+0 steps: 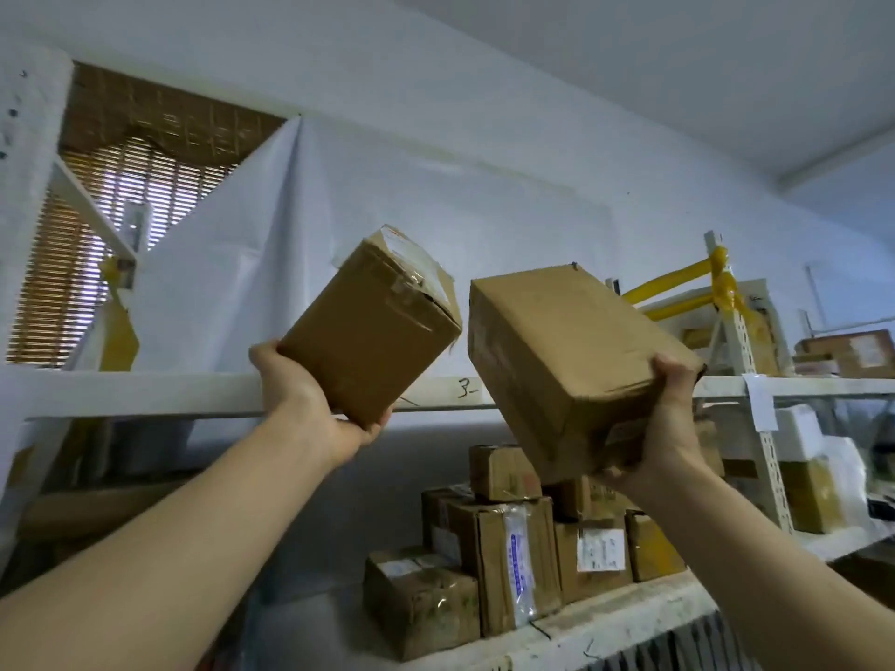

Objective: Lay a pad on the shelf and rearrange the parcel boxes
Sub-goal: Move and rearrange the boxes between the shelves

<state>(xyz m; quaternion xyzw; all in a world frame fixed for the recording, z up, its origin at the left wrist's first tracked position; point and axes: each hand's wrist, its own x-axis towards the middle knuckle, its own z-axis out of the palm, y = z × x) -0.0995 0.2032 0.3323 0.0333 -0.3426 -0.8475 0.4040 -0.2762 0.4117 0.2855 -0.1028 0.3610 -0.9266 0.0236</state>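
Left hand [310,404] grips tilted box [370,326] — right hand [671,428] grips larger box [576,360].

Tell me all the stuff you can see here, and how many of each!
held boxes: 2, brown, one in each hand, raised in front of the upper shelf; left box, right box
stacked parcel boxes: a pile, exact count unclear, brown with white labels, on the lower shelf
upper shelf: 1, white, with "3" handwritten on its front edge
white sheet: 1, hanging behind the shelf
blind: 1, brown, at the window, upper left
yellow bars: 2, on the rack at right
far parcels: a few, brown, far right on the upper shelf
left hand: 1, gripping the left box
right hand: 1, gripping the right box
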